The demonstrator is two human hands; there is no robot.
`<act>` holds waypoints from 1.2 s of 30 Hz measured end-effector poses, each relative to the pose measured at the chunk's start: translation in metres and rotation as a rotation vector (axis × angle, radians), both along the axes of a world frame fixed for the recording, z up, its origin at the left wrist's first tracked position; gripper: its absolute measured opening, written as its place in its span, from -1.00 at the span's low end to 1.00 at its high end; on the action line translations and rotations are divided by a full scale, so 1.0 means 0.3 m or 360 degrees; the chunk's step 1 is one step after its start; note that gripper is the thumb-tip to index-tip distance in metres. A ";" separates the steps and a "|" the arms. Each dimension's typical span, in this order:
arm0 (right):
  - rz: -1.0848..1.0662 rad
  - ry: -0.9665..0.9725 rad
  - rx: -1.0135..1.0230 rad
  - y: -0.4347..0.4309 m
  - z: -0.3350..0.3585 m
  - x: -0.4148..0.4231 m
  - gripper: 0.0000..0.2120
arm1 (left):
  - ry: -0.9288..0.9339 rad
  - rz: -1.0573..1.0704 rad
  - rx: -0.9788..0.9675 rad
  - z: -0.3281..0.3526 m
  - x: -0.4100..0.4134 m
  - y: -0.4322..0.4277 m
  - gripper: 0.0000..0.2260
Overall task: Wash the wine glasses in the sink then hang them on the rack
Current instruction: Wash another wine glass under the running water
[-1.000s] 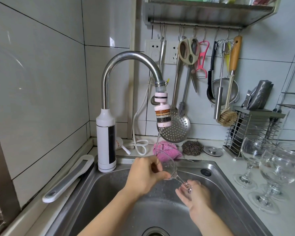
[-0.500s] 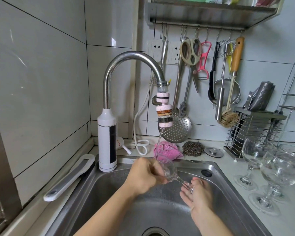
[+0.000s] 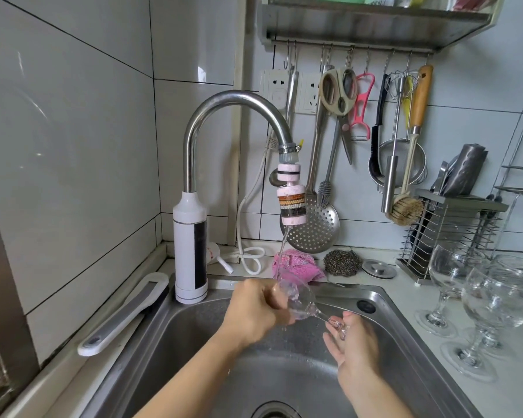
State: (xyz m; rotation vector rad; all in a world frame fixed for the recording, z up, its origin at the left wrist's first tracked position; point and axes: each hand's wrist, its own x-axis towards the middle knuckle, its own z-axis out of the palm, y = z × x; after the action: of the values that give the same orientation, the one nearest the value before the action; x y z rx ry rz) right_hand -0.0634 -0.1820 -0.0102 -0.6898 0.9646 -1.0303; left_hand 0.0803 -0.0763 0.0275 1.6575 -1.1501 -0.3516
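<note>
A clear wine glass [image 3: 299, 300] lies tilted over the steel sink [image 3: 384, 309], its bowl under the thin stream from the tap [image 3: 239, 101]. My left hand [image 3: 254, 312] grips the bowl, fingers curled around its rim. My right hand [image 3: 355, 342] holds the stem and foot of the glass, palm turned up with the fingers around the base. Several more wine glasses [image 3: 492, 300] stand upright on the counter to the right of the sink.
A pink cloth [image 3: 296, 265], a steel scourer [image 3: 341, 262] and a sink plug [image 3: 378, 268] lie behind the sink. Utensils hang from hooks under a steel shelf [image 3: 375, 28]. A wire knife holder [image 3: 447, 233] stands at the right. A white-grey squeegee [image 3: 124, 315] lies left.
The glass has turned a little between my hands under the stream. My right hand has shifted slightly along the foot. Both hands stay over the sink.
</note>
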 end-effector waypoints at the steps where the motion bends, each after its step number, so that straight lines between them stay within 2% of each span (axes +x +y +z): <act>1: -0.0016 -0.0022 -0.0006 0.000 0.001 0.000 -0.89 | -0.0054 0.0121 -0.0062 -0.002 -0.002 -0.001 -0.73; 4: -0.0055 -0.0050 -0.0011 -0.001 0.000 -0.001 -0.88 | -0.0152 0.0187 -0.0109 -0.002 -0.016 -0.001 -0.77; 8: -0.0049 -0.0041 -0.0007 0.002 0.002 -0.002 -0.88 | 0.0000 -0.0141 0.0129 0.000 -0.021 -0.003 -0.81; 12: 0.0029 -0.0044 0.0034 0.001 0.001 0.005 -0.86 | 0.0052 -0.0097 0.0092 0.000 -0.014 -0.004 -0.79; 15: 0.0104 -0.0072 0.0092 -0.001 0.001 0.013 -0.87 | -0.0121 0.0049 0.0008 0.001 -0.015 -0.010 -0.68; 20: 0.0143 -0.0102 0.0037 0.015 0.012 0.005 -0.96 | -0.0414 0.0120 -0.0055 -0.009 -0.010 -0.014 -0.65; 24: 0.0049 0.0027 -0.0008 0.022 0.008 0.008 -0.89 | -0.0477 0.0267 -0.0159 -0.039 0.002 -0.014 -0.64; 26: 0.0042 0.0038 -0.0030 0.020 0.009 0.006 -0.88 | -0.0409 0.0212 -0.0117 -0.041 -0.001 -0.019 -0.68; 30: 0.0064 0.0064 -0.0077 0.013 0.005 0.001 -0.88 | 0.0043 -0.0149 0.0072 -0.013 0.002 -0.018 -0.84; 32: 0.0056 0.0067 -0.0101 0.011 0.007 0.003 -0.86 | 0.0112 -0.0274 0.0121 -0.011 0.008 -0.012 -0.79; 34: 0.0034 0.0046 -0.0113 0.011 0.006 0.005 -0.86 | 0.0170 -0.0222 0.0081 -0.014 0.011 -0.008 -0.73; 36: 0.0016 0.0027 -0.0121 0.015 0.005 0.006 -0.88 | 0.0065 0.0020 -0.0040 -0.016 0.013 -0.011 -0.70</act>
State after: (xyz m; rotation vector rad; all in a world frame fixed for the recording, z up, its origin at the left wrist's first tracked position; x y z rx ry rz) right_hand -0.0615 -0.1774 -0.0086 -0.7665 0.9395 -1.0582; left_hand 0.0843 -0.0795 0.0226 1.6280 -1.1092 -0.3605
